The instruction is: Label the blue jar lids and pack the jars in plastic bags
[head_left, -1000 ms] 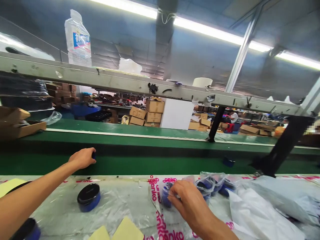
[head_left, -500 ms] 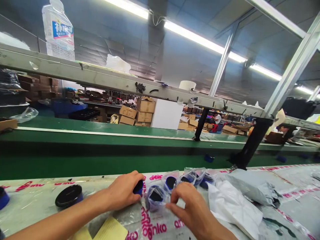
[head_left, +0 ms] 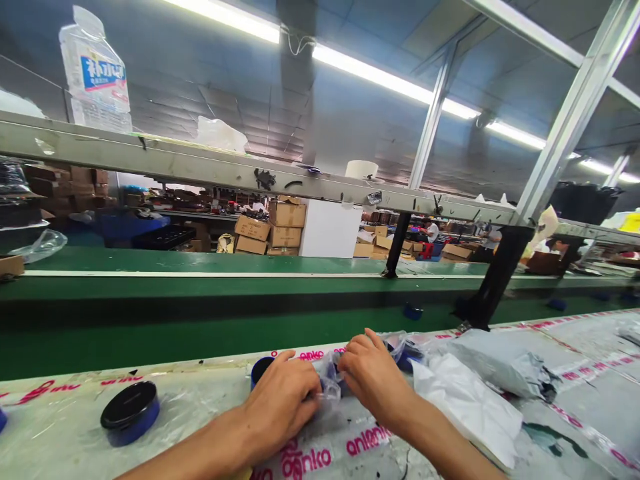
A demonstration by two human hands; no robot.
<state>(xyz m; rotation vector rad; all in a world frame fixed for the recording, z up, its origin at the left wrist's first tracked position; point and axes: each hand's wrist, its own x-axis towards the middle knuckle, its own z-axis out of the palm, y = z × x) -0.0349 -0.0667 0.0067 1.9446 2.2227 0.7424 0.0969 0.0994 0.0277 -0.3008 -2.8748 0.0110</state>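
Note:
My left hand (head_left: 285,393) is closed, its fingers curled at the edge of a crumpled clear plastic bag (head_left: 330,379) that lies between my hands. My right hand (head_left: 373,373) bends its fingers over the other side of this bag, and what is inside is mostly hidden. Just behind my left hand stands a round blue piece with a black top (head_left: 261,369). A similar black-topped blue piece (head_left: 129,412) lies unwrapped farther left. Beyond my right hand, more blue pieces in clear bags (head_left: 407,357) are partly covered.
Plastic sheeting with pink lettering (head_left: 320,459) covers the work surface. White packing material (head_left: 465,403) and a grey plastic bag (head_left: 500,360) lie to the right. Behind runs a green belt (head_left: 200,333) with a blue piece (head_left: 413,311), below a metal rail (head_left: 200,157) and black post (head_left: 495,280).
My left hand has left the unwrapped blue piece and moved right to the bagged ones. My right hand has shifted slightly up and inward, so the hands are closer. The view has shifted slightly.

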